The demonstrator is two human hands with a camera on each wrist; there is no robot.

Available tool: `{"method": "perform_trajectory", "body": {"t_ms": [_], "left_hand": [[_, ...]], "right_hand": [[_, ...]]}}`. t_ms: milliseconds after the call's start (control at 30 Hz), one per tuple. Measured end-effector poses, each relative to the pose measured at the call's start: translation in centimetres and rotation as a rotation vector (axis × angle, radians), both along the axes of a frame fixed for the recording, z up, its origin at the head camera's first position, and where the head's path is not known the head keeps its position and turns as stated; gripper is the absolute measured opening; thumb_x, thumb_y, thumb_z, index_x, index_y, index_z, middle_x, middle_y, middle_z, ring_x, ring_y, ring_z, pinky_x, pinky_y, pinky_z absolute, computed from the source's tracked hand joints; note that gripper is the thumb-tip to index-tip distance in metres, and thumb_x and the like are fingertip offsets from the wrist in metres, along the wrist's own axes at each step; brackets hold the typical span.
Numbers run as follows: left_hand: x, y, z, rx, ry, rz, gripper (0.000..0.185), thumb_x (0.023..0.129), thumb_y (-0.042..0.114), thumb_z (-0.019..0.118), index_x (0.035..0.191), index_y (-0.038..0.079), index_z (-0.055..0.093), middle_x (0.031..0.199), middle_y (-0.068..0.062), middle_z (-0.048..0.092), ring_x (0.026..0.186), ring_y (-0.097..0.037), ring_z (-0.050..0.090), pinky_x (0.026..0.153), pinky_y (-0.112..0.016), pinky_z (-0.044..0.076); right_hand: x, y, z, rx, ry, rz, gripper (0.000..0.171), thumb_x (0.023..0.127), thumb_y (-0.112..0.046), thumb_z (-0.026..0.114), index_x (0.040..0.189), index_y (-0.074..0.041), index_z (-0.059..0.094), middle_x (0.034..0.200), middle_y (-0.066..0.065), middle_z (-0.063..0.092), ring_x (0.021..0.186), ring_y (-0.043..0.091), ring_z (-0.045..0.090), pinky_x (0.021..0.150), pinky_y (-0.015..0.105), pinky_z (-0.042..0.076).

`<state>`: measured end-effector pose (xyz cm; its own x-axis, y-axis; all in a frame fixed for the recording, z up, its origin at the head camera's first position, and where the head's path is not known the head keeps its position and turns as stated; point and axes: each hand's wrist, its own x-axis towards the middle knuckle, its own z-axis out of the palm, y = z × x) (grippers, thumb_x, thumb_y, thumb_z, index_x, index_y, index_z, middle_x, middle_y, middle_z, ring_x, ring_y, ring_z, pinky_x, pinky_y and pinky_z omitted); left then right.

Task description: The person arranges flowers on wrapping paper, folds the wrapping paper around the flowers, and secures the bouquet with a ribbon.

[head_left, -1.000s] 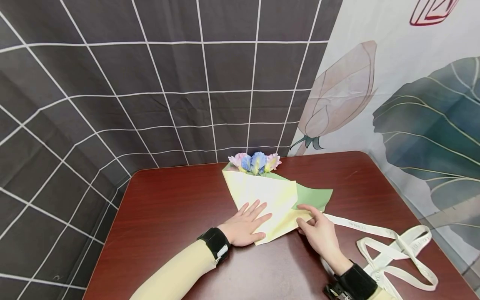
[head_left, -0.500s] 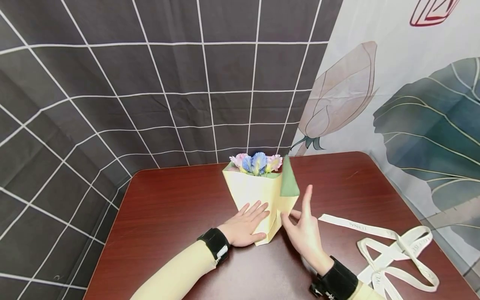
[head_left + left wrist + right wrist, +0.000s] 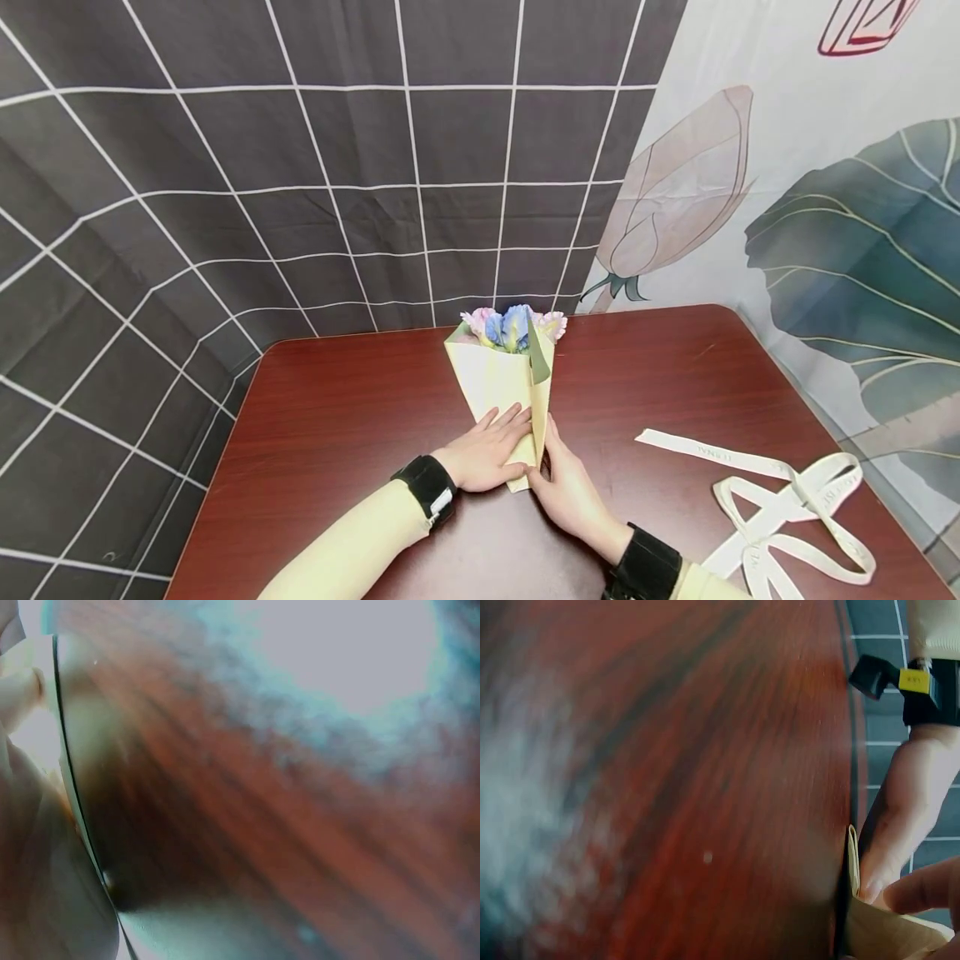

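A bouquet of pink and blue flowers lies in pale yellow wrapping paper with a green inner side. My left hand rests spread on the lower front of the wrap, palm down. At the wrap's right edge, my right hand presses a raised paper flap leftward with fairly straight fingers; its thumb is near the left thumb at the bottom tip. In the right wrist view, the paper's lower edge shows beside both hands. The flower stems are hidden inside the wrap.
A long white printed ribbon lies in loose loops on the right of the reddish-brown table. Behind the table hangs a dark grid-patterned cloth, with a white cloth with leaf prints at the right.
My right hand has moved left, swinging the wrap's right flap up and inward, so its green side is now mostly covered. My left hand has stayed in place on the paper.
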<state>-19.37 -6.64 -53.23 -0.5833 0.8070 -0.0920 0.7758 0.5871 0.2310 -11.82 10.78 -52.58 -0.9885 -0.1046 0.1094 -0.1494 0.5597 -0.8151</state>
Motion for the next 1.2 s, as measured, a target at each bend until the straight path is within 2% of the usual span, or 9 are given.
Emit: {"method": "perform_trajectory", "body": {"t_ms": [133, 333, 567, 667, 767, 900, 1000, 1133, 1200], "left_hand": [[-0.2, -0.3, -0.1, -0.009, -0.024, 0.009, 0.069, 0.097, 0.044, 0.039, 0.153, 0.012, 0.014, 0.16, -0.003, 0.007, 0.146, -0.019, 0.0, 0.117, -0.043, 0.005], [0.0, -0.6, -0.1, -0.049, -0.005, 0.012, 0.073, 0.098, 0.052, 0.031, 0.153, 0.008, 0.009, 0.159, -0.01, 0.007, 0.146, -0.019, -0.001, 0.117, -0.042, 0.005], [0.4, -1.3, -0.2, -0.014, 0.073, 0.075, 0.069, 0.093, 0.064, 0.032, 0.15, 0.024, 0.03, 0.156, -0.002, 0.025, 0.145, -0.022, 0.011, 0.115, -0.05, 0.008], [0.5, -1.4, -0.1, -0.001, 0.098, 0.089, 0.065, 0.092, 0.063, 0.038, 0.147, 0.028, 0.037, 0.153, -0.001, 0.032, 0.143, -0.022, 0.019, 0.114, -0.052, 0.012], [0.4, -1.4, -0.1, -0.003, 0.095, 0.093, 0.063, 0.091, 0.061, 0.041, 0.146, 0.03, 0.037, 0.152, 0.0, 0.033, 0.143, -0.02, 0.019, 0.114, -0.051, 0.012], [0.1, -1.3, -0.6, -0.037, 0.059, 0.107, 0.066, 0.091, 0.064, 0.036, 0.148, 0.031, 0.033, 0.155, 0.001, 0.026, 0.146, -0.021, 0.009, 0.115, -0.05, 0.007], [-0.1, -1.3, -0.8, -0.052, 0.043, 0.108, 0.07, 0.091, 0.067, 0.032, 0.15, 0.028, 0.028, 0.157, 0.001, 0.02, 0.146, -0.02, 0.001, 0.116, -0.049, 0.003], [-0.2, -1.3, -1.0, -0.051, 0.047, 0.093, 0.072, 0.091, 0.068, 0.029, 0.15, 0.027, 0.027, 0.159, -0.001, 0.014, 0.146, -0.02, -0.002, 0.116, -0.049, 0.003], [-0.2, -1.4, -0.9, -0.046, 0.048, 0.087, 0.07, 0.092, 0.068, 0.029, 0.15, 0.028, 0.028, 0.159, -0.003, 0.011, 0.146, -0.02, -0.003, 0.116, -0.049, 0.003]], "right_hand": [[0.1, -0.4, 0.0, 0.078, 0.023, 0.069, 0.082, 0.089, 0.0, 0.057, 0.153, -0.012, 0.007, 0.158, 0.009, 0.012, 0.138, 0.016, 0.026, 0.109, 0.039, 0.027], [0.1, -0.8, -0.2, 0.146, 0.049, 0.163, 0.069, 0.094, 0.001, 0.048, 0.152, -0.005, 0.011, 0.158, 0.013, 0.006, 0.145, 0.022, 0.01, 0.112, 0.039, 0.016], [0.2, -0.9, -0.2, 0.189, 0.073, 0.256, 0.066, 0.095, -0.001, 0.048, 0.151, -0.003, 0.012, 0.158, 0.016, 0.004, 0.145, 0.026, 0.006, 0.112, 0.041, 0.017], [0.1, -0.9, -0.2, 0.174, 0.087, 0.261, 0.073, 0.089, 0.005, 0.052, 0.151, -0.001, 0.012, 0.158, 0.017, 0.003, 0.145, 0.026, 0.007, 0.112, 0.035, 0.015], [0.1, -0.8, -0.3, 0.14, 0.094, 0.247, 0.082, 0.08, 0.011, 0.054, 0.151, -0.001, 0.013, 0.158, 0.019, 0.003, 0.145, 0.026, 0.009, 0.111, 0.022, 0.011], [0.1, -0.6, -0.4, 0.073, 0.089, 0.237, 0.086, 0.075, 0.016, 0.053, 0.15, -0.001, 0.015, 0.157, 0.023, 0.001, 0.143, 0.031, 0.011, 0.107, 0.011, 0.007], [0.1, -0.5, -0.1, 0.027, 0.055, 0.232, 0.088, 0.076, 0.019, 0.053, 0.152, -0.005, 0.015, 0.156, 0.024, -0.004, 0.143, 0.031, 0.01, 0.108, 0.016, 0.009], [0.1, -0.5, 0.3, -0.071, -0.038, 0.174, 0.089, 0.079, 0.019, 0.054, 0.152, -0.008, 0.012, 0.155, 0.026, -0.008, 0.142, 0.029, 0.013, 0.108, 0.031, 0.023], [0.2, -0.5, 0.4, -0.095, -0.091, 0.144, 0.089, 0.08, 0.017, 0.055, 0.153, -0.008, 0.009, 0.155, 0.026, -0.006, 0.141, 0.027, 0.016, 0.106, 0.034, 0.03]]}}
